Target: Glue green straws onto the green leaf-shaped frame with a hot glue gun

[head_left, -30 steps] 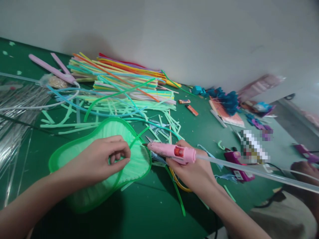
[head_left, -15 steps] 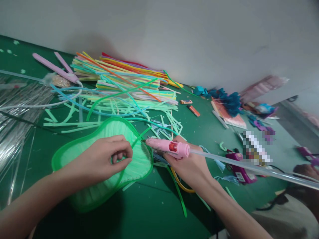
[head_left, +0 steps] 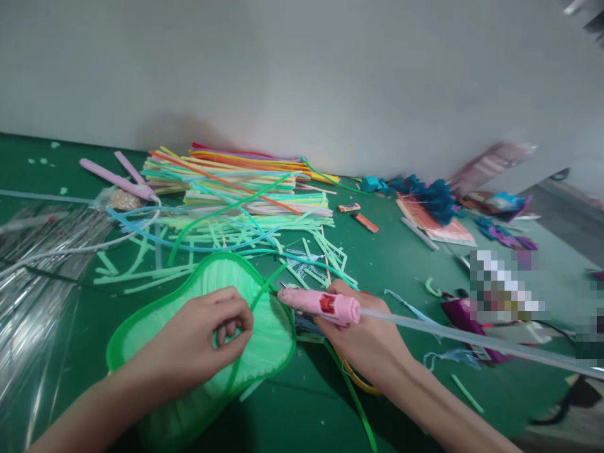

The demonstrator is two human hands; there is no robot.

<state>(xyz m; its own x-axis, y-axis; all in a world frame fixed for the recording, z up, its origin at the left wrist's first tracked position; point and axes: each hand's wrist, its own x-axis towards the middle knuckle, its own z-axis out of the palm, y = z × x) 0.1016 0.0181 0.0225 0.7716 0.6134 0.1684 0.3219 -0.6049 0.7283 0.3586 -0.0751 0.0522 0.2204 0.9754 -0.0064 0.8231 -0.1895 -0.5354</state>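
A panel (head_left: 274, 327) lies beneath my left hand (head_left: 212, 333), with pipe cleaners (head_left: 255, 204) beyond both on the table (head_left: 292, 415) and a flat iron (head_left: 116, 179) farther left; the glue gun (head_left: 306, 301) sits in my right hand (head_left: 368, 327), its glue stick (head_left: 425, 325) extending rightward past that hand.

No lettering, brand, number or sign can be read. Print too small to be made out is carried by the orange-and-white sheet (head_left: 436, 220) at right of centre. On the magenta object (head_left: 465, 319) at the lower right, a pale label (head_left: 482, 354) is noted, its content illegible. Nearby, a patch (head_left: 504, 286) is pixelated, and nothing can be deciphered there.
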